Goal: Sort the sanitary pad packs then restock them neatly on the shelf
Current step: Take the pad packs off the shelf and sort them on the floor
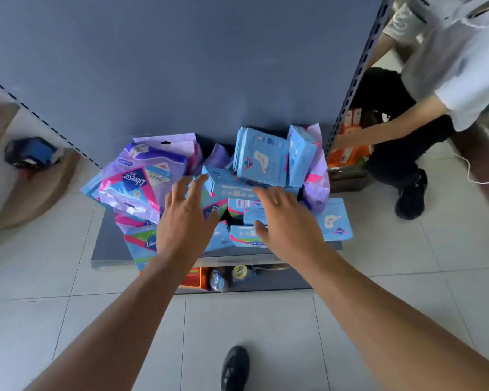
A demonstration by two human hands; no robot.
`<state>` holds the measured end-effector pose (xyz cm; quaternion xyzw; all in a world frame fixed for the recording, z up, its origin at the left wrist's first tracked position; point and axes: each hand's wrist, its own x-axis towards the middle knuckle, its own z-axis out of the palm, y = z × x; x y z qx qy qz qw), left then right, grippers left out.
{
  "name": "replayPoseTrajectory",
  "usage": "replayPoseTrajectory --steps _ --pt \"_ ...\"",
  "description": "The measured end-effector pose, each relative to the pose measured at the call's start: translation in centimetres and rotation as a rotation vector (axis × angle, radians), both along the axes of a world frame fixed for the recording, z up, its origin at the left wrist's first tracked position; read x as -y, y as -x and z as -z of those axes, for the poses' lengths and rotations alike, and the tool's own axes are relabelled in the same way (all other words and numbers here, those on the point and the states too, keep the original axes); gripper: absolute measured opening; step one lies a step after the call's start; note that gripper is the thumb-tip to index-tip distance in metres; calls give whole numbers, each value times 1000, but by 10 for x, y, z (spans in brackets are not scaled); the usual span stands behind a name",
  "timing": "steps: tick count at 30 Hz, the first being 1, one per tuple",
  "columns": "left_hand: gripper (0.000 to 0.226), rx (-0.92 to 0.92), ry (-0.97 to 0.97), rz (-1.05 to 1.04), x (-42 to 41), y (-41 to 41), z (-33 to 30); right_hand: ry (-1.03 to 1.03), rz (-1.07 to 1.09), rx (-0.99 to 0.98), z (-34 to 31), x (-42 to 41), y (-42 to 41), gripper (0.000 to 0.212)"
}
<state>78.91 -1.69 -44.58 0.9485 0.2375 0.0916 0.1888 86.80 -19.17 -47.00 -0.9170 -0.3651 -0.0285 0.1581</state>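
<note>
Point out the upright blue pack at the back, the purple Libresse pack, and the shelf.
upright blue pack [263,159], head view, front face.
purple Libresse pack [130,190], head view, printed front.
shelf [108,244], head view, bare left surface.

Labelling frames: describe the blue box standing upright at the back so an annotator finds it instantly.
Start at the grey metal shelf heaped with packs, against the dark blue back panel. Go to the heap's back right, above the right hand. The flat light-blue cardboard box stands upright there, its broad face showing a white pad drawing; the purple plastic packs lie to its left.

Pale tiled floor [251,320], blue-grey back panel [181,66], perforated upright [353,80]
</note>
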Motion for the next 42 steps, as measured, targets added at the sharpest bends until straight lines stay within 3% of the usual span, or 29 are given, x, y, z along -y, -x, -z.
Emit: replayPoseTrajectory --steps 7,10,14,20,23,26,29,32,34,36,38,40,42 --pt "67 15 15 25 -49 -14 36 42 13 190 47 -94 -22 59" --pt "65 25 46 55 -60 -13 45 -14 91 234 56 -112 -25 48" --pt "62 66 80 91 -67 -5 49 -137 60 206 46 -112 -11 54" --pt "41 260 584 -226 -59 -3 39 -372 -61 126 37 -79 14 55" --pt "30 301 1062 -348 -44 -3 26 -446 -50 59 35 -65 21 61" --pt "35 333 1357 -488 -35 2 18 -496 -74 -27 29 -50 28 64" --pt "52 166 1484 -401 -29 11 13 -461 -164 -75 24 -26 35 60" --pt "46 77 1460 -339 -11 16 11 -366 -135 -121 21 -1 42 66" --pt "54 138 1501 -325 3 16 10 -489 19 -315 20 11 44 71" --pt "65 214 1581 -293 19 14 8 -764 262 -696 9 22 45 52" --pt "63 280 1588 -232 40 12 4 -1016 434 -1119 0 35 45 28" --pt "51 294 1523 -143 66 10 4 -1115 476 -1247 -1 51 47 22" --pt "44 275 1490 -87 91 10 4 -1165 518 -1184 -5 69 51 32"
